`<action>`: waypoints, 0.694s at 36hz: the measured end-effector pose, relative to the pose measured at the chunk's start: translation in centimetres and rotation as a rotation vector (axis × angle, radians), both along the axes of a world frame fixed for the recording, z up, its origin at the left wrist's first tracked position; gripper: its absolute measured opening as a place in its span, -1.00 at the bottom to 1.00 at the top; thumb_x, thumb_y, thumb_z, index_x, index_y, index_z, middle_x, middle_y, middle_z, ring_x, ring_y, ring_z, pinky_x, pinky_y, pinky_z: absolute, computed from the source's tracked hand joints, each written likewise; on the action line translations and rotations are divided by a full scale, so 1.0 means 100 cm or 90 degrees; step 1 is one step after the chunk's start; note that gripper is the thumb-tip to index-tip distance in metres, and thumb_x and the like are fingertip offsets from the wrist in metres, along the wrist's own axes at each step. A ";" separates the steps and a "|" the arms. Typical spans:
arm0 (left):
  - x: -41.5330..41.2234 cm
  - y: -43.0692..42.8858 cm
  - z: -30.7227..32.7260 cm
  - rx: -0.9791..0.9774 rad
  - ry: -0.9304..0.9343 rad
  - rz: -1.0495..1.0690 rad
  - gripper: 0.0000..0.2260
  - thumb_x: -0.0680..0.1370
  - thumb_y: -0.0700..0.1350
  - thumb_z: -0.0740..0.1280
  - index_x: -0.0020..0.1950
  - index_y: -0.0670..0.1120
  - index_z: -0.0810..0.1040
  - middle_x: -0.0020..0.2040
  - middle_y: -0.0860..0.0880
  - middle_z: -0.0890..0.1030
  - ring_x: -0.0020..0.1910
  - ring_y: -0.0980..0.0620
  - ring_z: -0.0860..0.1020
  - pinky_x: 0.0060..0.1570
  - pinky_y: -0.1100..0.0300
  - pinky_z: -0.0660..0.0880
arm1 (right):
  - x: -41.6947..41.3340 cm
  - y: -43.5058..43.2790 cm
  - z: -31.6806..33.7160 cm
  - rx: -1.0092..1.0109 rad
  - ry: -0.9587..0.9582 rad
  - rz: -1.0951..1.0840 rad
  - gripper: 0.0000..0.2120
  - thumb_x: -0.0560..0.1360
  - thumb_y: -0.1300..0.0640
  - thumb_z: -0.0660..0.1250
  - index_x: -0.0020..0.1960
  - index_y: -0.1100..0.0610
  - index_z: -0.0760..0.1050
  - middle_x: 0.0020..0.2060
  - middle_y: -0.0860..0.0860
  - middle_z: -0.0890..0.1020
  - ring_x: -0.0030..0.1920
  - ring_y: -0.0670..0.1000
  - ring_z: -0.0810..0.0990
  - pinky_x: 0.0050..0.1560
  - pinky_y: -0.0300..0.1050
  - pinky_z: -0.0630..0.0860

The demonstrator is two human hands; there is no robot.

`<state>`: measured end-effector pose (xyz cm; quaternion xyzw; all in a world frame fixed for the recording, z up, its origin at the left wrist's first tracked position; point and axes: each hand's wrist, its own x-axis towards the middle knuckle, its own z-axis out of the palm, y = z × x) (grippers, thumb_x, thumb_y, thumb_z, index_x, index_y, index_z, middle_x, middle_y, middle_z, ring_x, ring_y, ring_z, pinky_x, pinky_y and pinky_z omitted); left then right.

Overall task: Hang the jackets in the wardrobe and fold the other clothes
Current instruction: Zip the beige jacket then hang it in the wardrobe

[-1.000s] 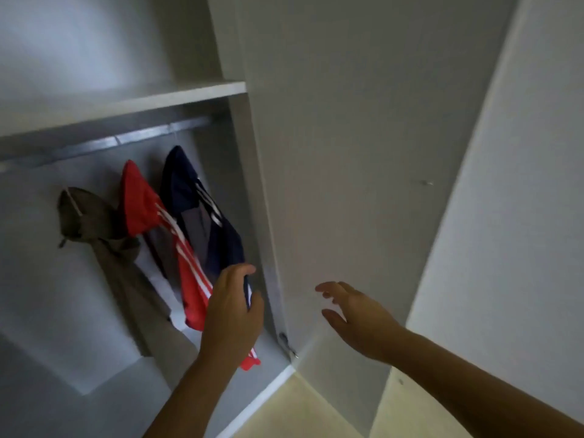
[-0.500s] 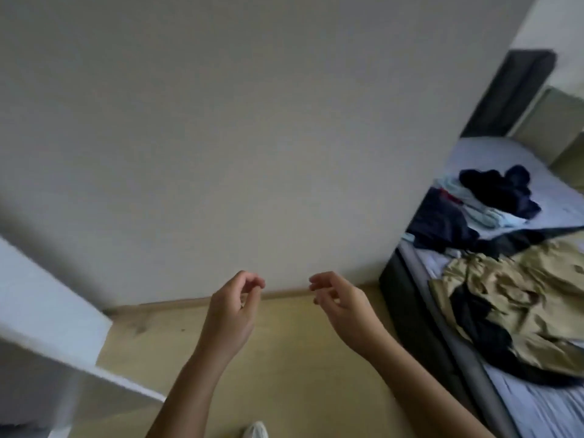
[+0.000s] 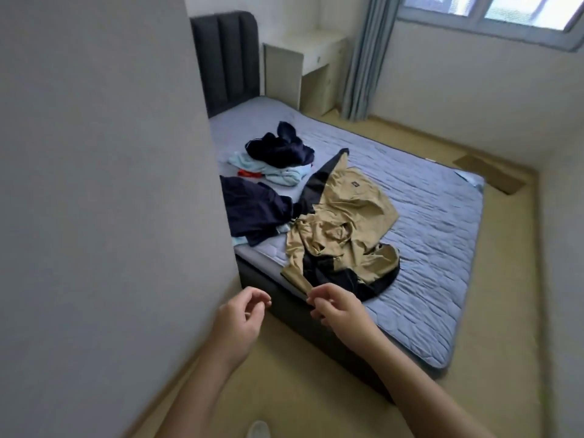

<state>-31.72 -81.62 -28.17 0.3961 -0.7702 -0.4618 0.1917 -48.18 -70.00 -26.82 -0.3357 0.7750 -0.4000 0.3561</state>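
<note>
Ahead, one tan jacket [image 3: 344, 222], two navy garments [image 3: 256, 210] on one bed [image 3: 442, 248] — left hand [image 3: 241, 320], right hand [image 3: 339, 309], fingers [image 3: 252, 297] loosely curled (both empty).

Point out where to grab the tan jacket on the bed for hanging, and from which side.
Take the tan jacket at its black-lined rounded end, likely the hood. It lies at the near edge of the mattress, just beyond the right hand, so come from the near side.

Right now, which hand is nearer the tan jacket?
Right. The right hand is by the near hem of the tan jacket, at the bed edge; the left hand is further left, beside the wall.
</note>
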 end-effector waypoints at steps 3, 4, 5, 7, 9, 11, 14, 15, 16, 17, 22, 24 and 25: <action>-0.040 -0.032 -0.005 -0.002 -0.032 -0.082 -0.78 0.56 -0.22 0.28 -0.15 0.11 0.55 -0.18 0.12 0.64 -0.18 0.20 0.57 -0.20 0.41 0.44 | -0.027 -0.011 -0.008 0.019 -0.012 -0.052 -0.83 0.60 0.16 0.20 0.05 -0.03 0.53 -0.06 -0.09 0.64 -0.09 -0.12 0.63 -0.04 -0.06 0.60; -0.052 -0.040 -0.008 -0.001 -0.047 -0.106 -0.78 0.56 -0.21 0.28 -0.14 0.11 0.55 -0.17 0.12 0.64 -0.18 0.20 0.57 -0.19 0.38 0.46 | -0.036 -0.013 -0.011 0.025 -0.018 -0.067 -0.83 0.60 0.16 0.20 0.06 -0.03 0.53 -0.05 -0.09 0.64 -0.08 -0.13 0.63 -0.01 -0.08 0.60; -0.065 -0.047 -0.012 0.002 -0.061 -0.127 -0.79 0.56 -0.20 0.28 -0.13 0.11 0.55 -0.17 0.13 0.64 -0.17 0.20 0.57 -0.18 0.35 0.47 | -0.045 -0.014 -0.015 0.029 -0.023 -0.081 -0.83 0.60 0.16 0.20 0.05 -0.04 0.52 -0.05 -0.09 0.64 -0.07 -0.14 0.63 0.02 -0.10 0.60; -0.091 -0.058 -0.019 0.013 -0.084 -0.167 -0.81 0.57 -0.19 0.27 -0.12 0.10 0.56 -0.17 0.14 0.64 -0.15 0.19 0.58 -0.16 0.31 0.49 | -0.065 -0.015 -0.024 0.041 -0.028 -0.102 -0.84 0.60 0.15 0.20 0.02 -0.08 0.51 -0.05 -0.08 0.64 -0.06 -0.13 0.62 0.02 -0.12 0.59; -0.119 -0.066 -0.026 0.024 -0.105 -0.205 -0.82 0.57 -0.19 0.27 -0.11 0.08 0.56 -0.17 0.13 0.64 -0.14 0.19 0.58 -0.15 0.30 0.49 | -0.088 -0.015 -0.035 0.065 -0.027 -0.113 -0.85 0.60 0.12 0.20 0.02 -0.09 0.50 -0.08 -0.06 0.64 -0.07 -0.13 0.61 -0.01 -0.14 0.58; -0.150 -0.074 -0.037 0.028 -0.127 -0.240 -0.83 0.56 -0.18 0.28 -0.12 0.08 0.56 -0.17 0.13 0.64 -0.15 0.20 0.58 -0.14 0.30 0.49 | -0.116 -0.016 -0.048 0.084 -0.021 -0.125 -0.86 0.60 0.11 0.20 0.02 -0.08 0.51 -0.08 -0.05 0.64 -0.07 -0.11 0.60 -0.02 -0.14 0.56; -0.197 -0.086 -0.058 0.027 -0.157 -0.279 -0.83 0.55 -0.18 0.28 -0.13 0.07 0.56 -0.18 0.12 0.64 -0.15 0.18 0.58 -0.11 0.27 0.50 | -0.165 -0.020 -0.069 0.109 -0.027 -0.151 -0.84 0.59 0.13 0.21 -0.04 -0.11 0.51 -0.08 -0.10 0.63 -0.07 -0.09 0.59 -0.09 -0.21 0.52; -0.213 -0.091 -0.066 0.028 -0.170 -0.291 -0.84 0.56 -0.19 0.28 -0.13 0.07 0.55 -0.17 0.13 0.63 -0.15 0.20 0.57 -0.13 0.30 0.48 | -0.182 -0.023 -0.077 0.118 -0.031 -0.158 -0.83 0.58 0.13 0.22 -0.06 -0.12 0.50 -0.10 -0.11 0.63 -0.07 -0.08 0.59 -0.10 -0.22 0.50; -0.228 -0.095 -0.075 0.030 -0.185 -0.304 -0.84 0.56 -0.18 0.28 -0.13 0.07 0.55 -0.17 0.15 0.63 -0.15 0.21 0.57 -0.14 0.33 0.47 | -0.199 -0.027 -0.087 0.130 -0.033 -0.162 -0.83 0.57 0.14 0.23 -0.07 -0.11 0.51 -0.11 -0.11 0.63 -0.07 -0.07 0.59 -0.09 -0.20 0.51; -0.242 -0.100 -0.084 0.030 -0.202 -0.318 -0.83 0.56 -0.18 0.28 -0.13 0.08 0.54 -0.17 0.16 0.63 -0.15 0.22 0.56 -0.14 0.34 0.46 | -0.216 -0.032 -0.097 0.142 -0.033 -0.160 -0.84 0.56 0.15 0.24 -0.07 -0.09 0.51 -0.11 -0.10 0.63 -0.07 -0.06 0.59 -0.04 -0.17 0.52; -0.304 -0.133 -0.139 0.033 -0.342 -0.350 -0.81 0.55 -0.15 0.25 -0.17 0.14 0.47 -0.14 0.10 0.62 -0.14 0.15 0.55 -0.08 0.20 0.49 | -0.297 -0.061 -0.152 0.261 -0.056 -0.111 -0.84 0.53 0.20 0.20 -0.03 -0.01 0.52 -0.10 -0.05 0.61 0.00 -0.01 0.59 -0.09 -0.22 0.41; -0.326 -0.148 -0.163 0.046 -0.386 -0.349 -0.80 0.55 -0.15 0.24 -0.19 0.14 0.46 -0.13 0.08 0.62 -0.13 0.12 0.55 -0.08 0.18 0.50 | -0.324 -0.073 -0.177 0.316 -0.052 -0.081 -0.80 0.53 0.20 0.18 0.01 0.02 0.55 -0.07 -0.01 0.61 0.06 0.01 0.57 -0.07 -0.24 0.37; -0.337 -0.155 -0.176 0.057 -0.404 -0.348 -0.80 0.55 -0.15 0.24 -0.19 0.14 0.46 -0.13 0.08 0.61 -0.13 0.11 0.55 -0.11 0.19 0.49 | -0.337 -0.079 -0.191 0.339 -0.044 -0.066 -0.78 0.53 0.20 0.17 0.06 0.06 0.57 -0.01 0.01 0.63 0.10 0.02 0.56 -0.03 -0.25 0.37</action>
